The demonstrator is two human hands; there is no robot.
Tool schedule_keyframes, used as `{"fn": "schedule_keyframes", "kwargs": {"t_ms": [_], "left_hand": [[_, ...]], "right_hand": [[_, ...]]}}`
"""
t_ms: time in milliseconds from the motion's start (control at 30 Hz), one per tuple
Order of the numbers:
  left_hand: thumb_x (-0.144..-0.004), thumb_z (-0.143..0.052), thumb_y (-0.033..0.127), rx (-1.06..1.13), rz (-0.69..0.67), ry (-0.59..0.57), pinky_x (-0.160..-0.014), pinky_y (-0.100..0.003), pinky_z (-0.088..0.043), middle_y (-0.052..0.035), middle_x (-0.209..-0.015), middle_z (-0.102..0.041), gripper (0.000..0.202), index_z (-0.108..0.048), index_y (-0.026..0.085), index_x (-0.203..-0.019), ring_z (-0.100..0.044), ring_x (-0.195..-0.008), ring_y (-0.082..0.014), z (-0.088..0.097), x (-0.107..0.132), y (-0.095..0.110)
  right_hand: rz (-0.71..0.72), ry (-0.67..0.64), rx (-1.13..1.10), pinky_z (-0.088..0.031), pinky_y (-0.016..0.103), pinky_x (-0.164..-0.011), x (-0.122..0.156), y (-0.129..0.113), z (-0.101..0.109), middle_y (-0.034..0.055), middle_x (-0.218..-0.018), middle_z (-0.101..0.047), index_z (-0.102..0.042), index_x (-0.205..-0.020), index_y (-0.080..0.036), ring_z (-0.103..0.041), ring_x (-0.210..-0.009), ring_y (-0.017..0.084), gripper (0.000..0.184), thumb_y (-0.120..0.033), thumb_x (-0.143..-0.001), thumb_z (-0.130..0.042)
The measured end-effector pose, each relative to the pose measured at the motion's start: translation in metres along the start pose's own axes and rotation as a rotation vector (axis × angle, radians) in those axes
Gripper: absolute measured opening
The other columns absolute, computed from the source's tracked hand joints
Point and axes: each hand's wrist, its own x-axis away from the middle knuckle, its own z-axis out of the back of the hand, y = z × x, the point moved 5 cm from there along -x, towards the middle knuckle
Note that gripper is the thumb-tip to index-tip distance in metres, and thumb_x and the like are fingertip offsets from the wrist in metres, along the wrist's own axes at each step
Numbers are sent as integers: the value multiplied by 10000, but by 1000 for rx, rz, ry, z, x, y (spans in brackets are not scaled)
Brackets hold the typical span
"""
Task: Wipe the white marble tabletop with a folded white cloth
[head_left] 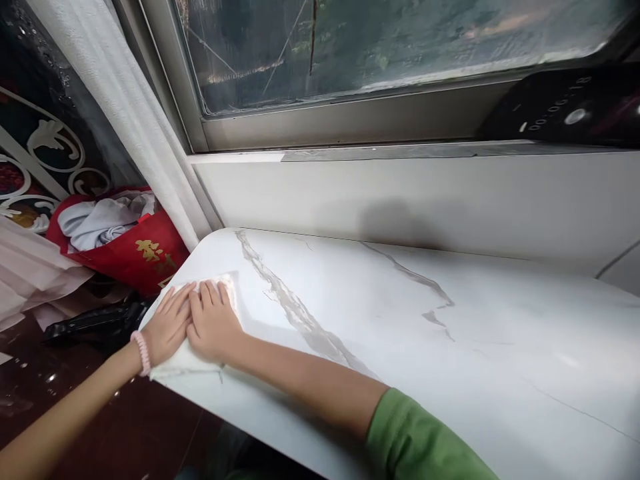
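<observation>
Both my hands lie flat, side by side, on a white cloth at the left corner of a white marble table. My left hand has a pink bracelet at the wrist and its fingers are stretched out over the cloth near the table's edge. My right hand presses on the cloth beside it, fingers straight and together. The cloth is mostly hidden under the hands; a bit shows beyond the fingertips and below the palms.
A window with a grey frame runs behind the table above a white sill wall. A white curtain hangs at left. A red bag with clothes stands on the dark floor. A black device rests on the sill at right.
</observation>
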Motion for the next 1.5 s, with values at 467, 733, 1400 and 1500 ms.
{"fn": "schedule_keyframes", "kwargs": {"t_ms": [467, 733, 1400, 1500], "left_hand": [[-931, -315, 209, 116, -34, -113, -1121, -472, -171, -146, -1462, -347, 471, -360, 141, -1395, -298, -1351, -235, -47, -187, -97], [-943, -298, 199, 89, -25, -77, -1119, -480, -158, -143, -1475, -330, 461, -348, 145, -1398, -270, -1366, -230, -53, -197, -100], [-909, -238, 178, -55, 82, 110, -1121, -490, -171, -170, -1451, -359, 536, -253, 105, -1440, -274, -1371, -252, -1, 10, 6], [-904, -245, 174, -69, 101, 118, -1120, -490, -175, -164, -1476, -317, 566, -182, 123, -1464, -272, -1371, -252, 8, 28, 24]], "right_hand": [[-345, 188, 120, -136, 469, -1117, -111, 137, 7, 237, -1377, -432, -385, -1341, 28, -309, -1317, 313, 528, -211, -871, -385], [-347, 208, 168, -139, 450, -1123, -117, 150, 11, 203, -1360, -461, -435, -1322, -20, -327, -1305, 294, 484, -197, -875, -377], [-23, -13, 21, -137, 494, -1136, -1, -1, -1, 239, -1439, -366, -393, -1360, -2, -272, -1361, 327, 552, -307, -900, -405], [45, -10, 13, -152, 508, -1129, 16, -16, 1, 256, -1425, -377, -407, -1342, 8, -287, -1352, 340, 553, -307, -888, -425]]}}
